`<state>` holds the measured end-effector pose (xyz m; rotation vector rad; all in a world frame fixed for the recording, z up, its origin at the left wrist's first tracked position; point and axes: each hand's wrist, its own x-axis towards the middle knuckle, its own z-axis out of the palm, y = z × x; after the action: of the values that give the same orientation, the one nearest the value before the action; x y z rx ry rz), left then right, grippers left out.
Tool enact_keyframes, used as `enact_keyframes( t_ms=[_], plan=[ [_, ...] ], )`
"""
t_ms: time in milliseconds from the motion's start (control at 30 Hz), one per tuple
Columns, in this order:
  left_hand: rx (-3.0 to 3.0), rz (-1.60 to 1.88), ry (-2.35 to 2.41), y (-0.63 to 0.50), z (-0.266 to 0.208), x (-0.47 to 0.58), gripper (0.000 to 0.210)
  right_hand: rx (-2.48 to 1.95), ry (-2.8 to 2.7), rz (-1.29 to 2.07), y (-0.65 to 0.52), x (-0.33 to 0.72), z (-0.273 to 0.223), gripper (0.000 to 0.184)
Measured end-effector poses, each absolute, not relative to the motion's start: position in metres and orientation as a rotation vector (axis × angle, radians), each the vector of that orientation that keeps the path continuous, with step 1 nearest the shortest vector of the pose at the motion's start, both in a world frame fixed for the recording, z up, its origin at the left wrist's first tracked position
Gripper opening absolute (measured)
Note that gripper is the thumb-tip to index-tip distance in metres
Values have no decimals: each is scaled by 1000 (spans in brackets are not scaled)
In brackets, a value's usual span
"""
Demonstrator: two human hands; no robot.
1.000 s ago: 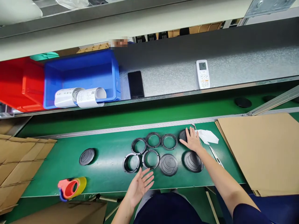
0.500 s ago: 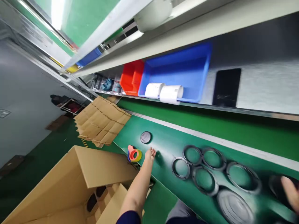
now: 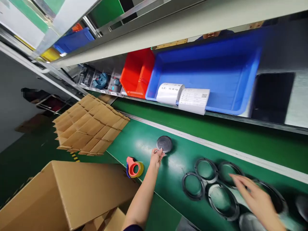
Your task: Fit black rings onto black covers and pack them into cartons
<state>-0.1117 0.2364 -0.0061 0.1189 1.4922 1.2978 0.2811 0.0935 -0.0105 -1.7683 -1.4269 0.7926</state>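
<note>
My left hand point(image 3: 157, 157) pinches the near edge of a round dark grey cover point(image 3: 164, 144), with the thumb on its top face. The cover appears raised a little off the green bench point(image 3: 144, 128). My right hand point(image 3: 256, 197) is blurred by motion, its fingers stretched out over a group of black rings point(image 3: 223, 202); nothing shows in them. Beneath and beside this hand lie a larger ring point(image 3: 276, 195) and a greyish round piece point(image 3: 250, 222), both partly hidden. A tape dispenser point(image 3: 134, 168) with yellow tape rests left of my left forearm.
An open cardboard box point(image 3: 91, 192) stands at the lower left. Behind it is a stack of cardboard dividers point(image 3: 92, 125). The shelf above the bench carries a red bin point(image 3: 137, 75), a blue tray point(image 3: 204, 73) with paper label rolls point(image 3: 170, 93), and a black phone-like slab point(image 3: 271, 96).
My left hand has moved to the round cover and taken hold of its edge. From the far right, my right hand has come in over the rings. The view has shifted closer.
</note>
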Motion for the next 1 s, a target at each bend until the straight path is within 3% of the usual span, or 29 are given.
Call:
enact_keyframes(
  t_ms=[100, 200, 300, 367, 433, 500, 633, 700, 833, 1000],
  plan=[
    [286, 1150, 1330, 183, 12, -51, 40, -1519, -1269, 1079, 117, 226, 17, 51],
    [464, 1047, 1133, 133, 35, -3, 37, -1389, -1172, 1171, 132, 198, 36, 64],
    [434, 1065, 932, 102, 56, 26, 30, -1332, -1114, 1181, 117, 205, 53, 54],
    [288, 976, 761, 88, 67, 39, 44, -1311, -1144, 1172, 95, 217, 63, 41],
    [194, 789, 561, 77, 75, 50, 66, -1329, -1237, 1096, 71, 226, 70, 32],
    [160, 667, 440, 64, 80, 62, 73, -1372, -1311, 970, 49, 233, 76, 31],
    [132, 693, 510, 38, 92, 91, 43, -1465, -1389, 668, 9, 244, 85, 35],
    [142, 703, 555, 26, 100, 105, 40, -1517, -1415, 499, -8, 255, 90, 35],
    [228, 670, 560, 6, 116, 127, 65, -1548, -1488, 301, -32, 282, 100, 36],
    [364, 595, 538, -19, 124, 144, 85, -1481, -1540, 388, -49, 305, 110, 42]
  ],
)
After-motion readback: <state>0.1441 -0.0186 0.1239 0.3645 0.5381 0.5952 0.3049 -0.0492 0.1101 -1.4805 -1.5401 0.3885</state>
